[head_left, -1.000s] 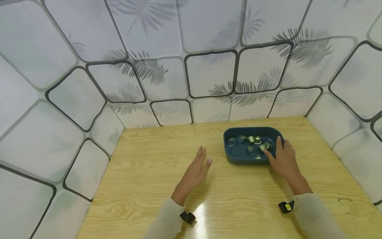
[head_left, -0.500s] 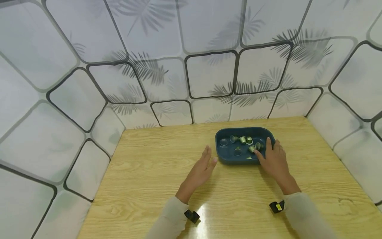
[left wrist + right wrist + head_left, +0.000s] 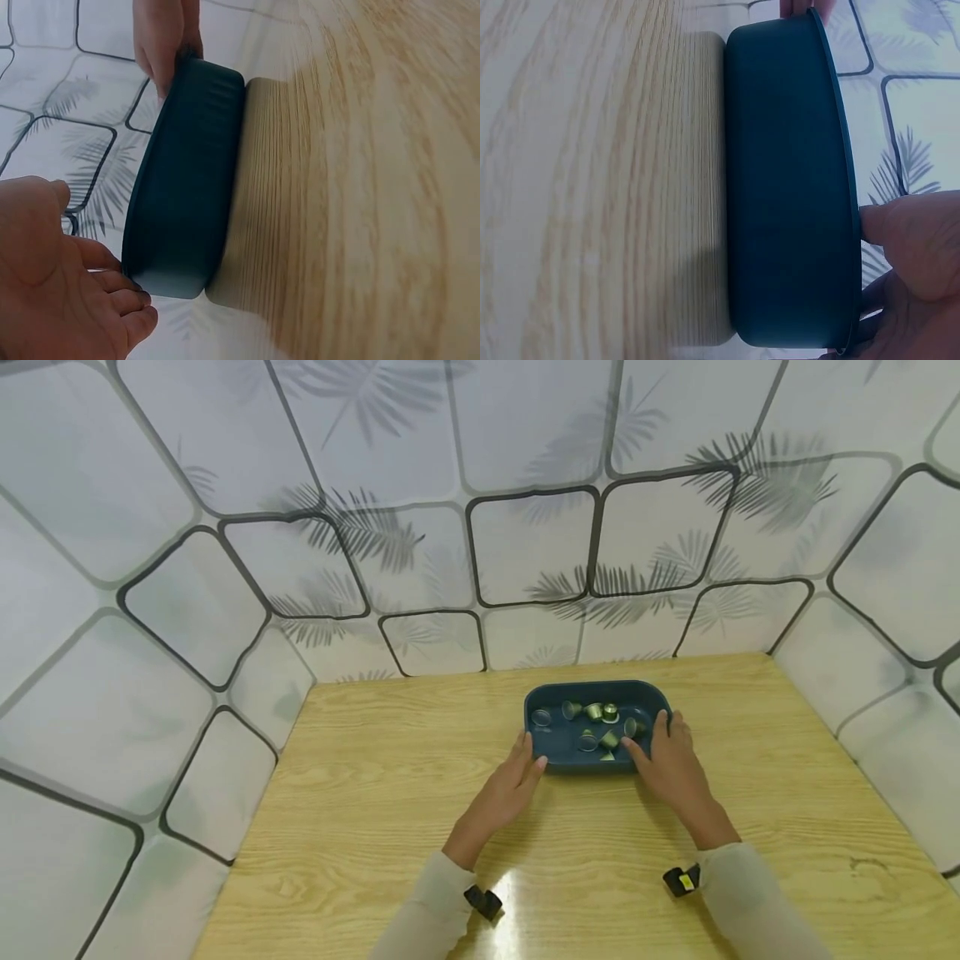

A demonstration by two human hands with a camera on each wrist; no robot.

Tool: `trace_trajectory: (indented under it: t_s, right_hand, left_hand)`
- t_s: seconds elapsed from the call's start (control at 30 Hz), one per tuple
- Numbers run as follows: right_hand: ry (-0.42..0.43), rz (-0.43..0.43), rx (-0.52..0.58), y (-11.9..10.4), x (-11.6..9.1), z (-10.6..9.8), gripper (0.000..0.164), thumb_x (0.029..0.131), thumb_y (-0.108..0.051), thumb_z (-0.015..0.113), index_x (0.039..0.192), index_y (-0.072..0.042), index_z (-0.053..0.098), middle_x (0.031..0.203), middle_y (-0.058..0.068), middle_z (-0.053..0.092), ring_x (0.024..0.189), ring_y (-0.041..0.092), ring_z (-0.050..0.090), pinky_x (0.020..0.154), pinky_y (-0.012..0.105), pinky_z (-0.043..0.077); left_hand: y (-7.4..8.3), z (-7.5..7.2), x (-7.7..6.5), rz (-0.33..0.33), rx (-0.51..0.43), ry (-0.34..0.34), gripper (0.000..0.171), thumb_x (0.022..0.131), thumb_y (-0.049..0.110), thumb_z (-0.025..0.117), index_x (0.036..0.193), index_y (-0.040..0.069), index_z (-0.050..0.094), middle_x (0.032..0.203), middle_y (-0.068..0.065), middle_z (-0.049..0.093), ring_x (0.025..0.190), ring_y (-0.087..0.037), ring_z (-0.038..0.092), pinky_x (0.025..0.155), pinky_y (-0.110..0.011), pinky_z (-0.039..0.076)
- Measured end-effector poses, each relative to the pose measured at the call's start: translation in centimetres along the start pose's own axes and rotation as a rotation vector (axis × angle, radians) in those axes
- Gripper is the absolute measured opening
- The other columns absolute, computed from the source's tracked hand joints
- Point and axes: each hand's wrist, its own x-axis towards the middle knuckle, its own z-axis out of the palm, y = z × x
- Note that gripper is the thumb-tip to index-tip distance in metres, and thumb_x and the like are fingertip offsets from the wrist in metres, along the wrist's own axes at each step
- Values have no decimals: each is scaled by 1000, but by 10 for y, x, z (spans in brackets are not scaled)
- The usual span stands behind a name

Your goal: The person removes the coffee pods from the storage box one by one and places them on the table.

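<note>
Blue tray point(image 3: 577, 768) on a wood-grained counter point(image 3: 375, 793)

The tray sits toward the back of the counter, right of its middle, with several small greenish metallic cups point(image 3: 594, 712) scattered inside, some tipped over. At its near right corner, the right hand point(image 3: 675, 772) has its grip closed: the thumb lies at the near rim and the other fingers wrap the right end, pinching the corner between them. At the opposite end, the left hand point(image 3: 498, 789) has its grip spread, fingertips touching the tray's left end while its thumb stands apart from the wall. Both arms wear pale sleeves point(image 3: 431, 902), with a small black device point(image 3: 681, 882) at each wrist. Behind stands a patterned wall covering point(image 3: 532, 552) with dark outlines and grey leaves.
</note>
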Motion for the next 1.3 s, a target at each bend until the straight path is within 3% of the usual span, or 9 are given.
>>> trace_trajectory:
  t_s: [0.2, 0.67, 0.97, 1.3]
  right_hand:
    - [-12, -23, 12, -5, 0, 4, 90, 108, -45, 45, 150, 25, 6, 157, 46, -3, 144, 61, 7, 111, 71, 22]
    - [-32, -38, 12, -28, 2, 20, 89, 107, -43, 48, 150, 24, 10, 158, 44, 0, 146, 59, 9, 111, 69, 26]
    - [-6, -44, -6, -44, 1, 31, 91, 106, -44, 51, 150, 24, 9, 158, 44, 2, 146, 58, 13, 107, 66, 35]
    - [8, -51, 0, -60, 2, 41, 91, 106, -44, 52, 151, 22, 10, 157, 45, 5, 145, 59, 15, 111, 66, 31]
  left_hand:
    - [-3, -6, -7, -19, 6, 17, 75, 110, 53, 24, 161, -1, 9, 169, -13, 1, 155, -27, 9, 123, -50, 18]
    - [-17, -20, -20, -52, 18, 46, 74, 111, 49, 26, 161, -3, 7, 169, -16, 0, 155, -28, 7, 123, -49, 17]
    - [-22, -28, -30, -66, 10, 75, 72, 112, 45, 28, 160, -4, 6, 168, -20, 0, 155, -31, 5, 123, -52, 16]
    - [-26, -37, -39, -96, 20, 109, 73, 112, 47, 28, 160, -4, 8, 168, -14, -2, 155, -31, 6, 123, -50, 16]
